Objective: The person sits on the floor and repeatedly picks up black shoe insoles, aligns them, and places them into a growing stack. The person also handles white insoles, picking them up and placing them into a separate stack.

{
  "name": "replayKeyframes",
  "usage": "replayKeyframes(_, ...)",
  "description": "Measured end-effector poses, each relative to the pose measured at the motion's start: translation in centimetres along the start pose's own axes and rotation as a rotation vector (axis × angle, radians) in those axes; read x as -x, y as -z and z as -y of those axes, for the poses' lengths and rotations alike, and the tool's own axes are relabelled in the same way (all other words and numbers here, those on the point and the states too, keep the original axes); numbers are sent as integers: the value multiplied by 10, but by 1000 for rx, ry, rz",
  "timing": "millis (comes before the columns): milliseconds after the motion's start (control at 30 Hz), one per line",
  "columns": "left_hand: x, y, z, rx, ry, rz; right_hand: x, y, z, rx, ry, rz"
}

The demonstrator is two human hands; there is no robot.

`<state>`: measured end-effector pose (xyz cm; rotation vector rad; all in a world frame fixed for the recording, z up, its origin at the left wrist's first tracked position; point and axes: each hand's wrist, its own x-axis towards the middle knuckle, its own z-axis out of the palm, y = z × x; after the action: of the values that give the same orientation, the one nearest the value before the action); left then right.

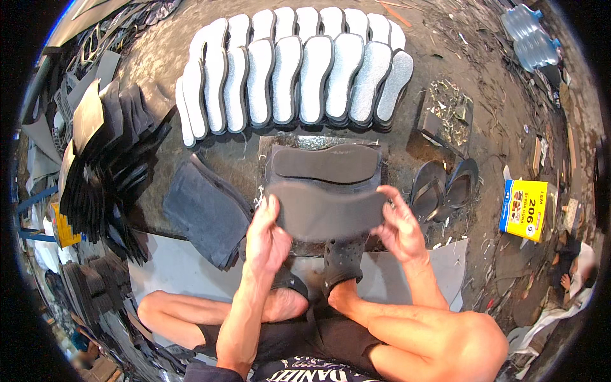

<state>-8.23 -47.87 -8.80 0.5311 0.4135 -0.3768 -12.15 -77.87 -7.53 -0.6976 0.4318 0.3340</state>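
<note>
Between my two hands is a dark grey shoe sole [331, 211], held level by its ends and a little blurred. My left hand [268, 234] grips its left end, thumb on top. The fingers of my right hand [400, 223] pinch its right end. Just beyond it, another dark sole [326, 163] lies on a dark sheet over a board [299, 141]. To the left of my left hand rests a stack of dark rubber sheets [207, 210]. Rows of stacked soles with white tops [285, 79] stand farther away.
Dark sheets [95, 178] pile up at the left. A pair of black flip-flops [439, 188], a yellow tin [527, 210] and a box of scraps [449, 118] are on the right. Clear plastic water bottles [533, 38] lie far right. My legs [407, 325] are folded close in front.
</note>
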Motion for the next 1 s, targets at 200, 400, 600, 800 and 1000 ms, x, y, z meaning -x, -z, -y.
replayKeyframes(200, 36, 19, 13, -432, -32, -165, 16, 23, -23, 402, 72, -176)
replayKeyframes(400, -7, 38, 14, -692, -214, -347, -13, 8, -23, 902, 316, -466)
replayKeyframes(600, -19, 52, 20, -855, -364, -477, -28, 23, -35, 895, 264, -528)
replayKeyframes(800, -20, 48, 26, -953, -395, -535, -28, 19, -35, 1001, 366, -545)
replayKeyframes(1000, -23, 50, 23, -1023, -395, -524, -28, 22, -37, 1030, 354, -554)
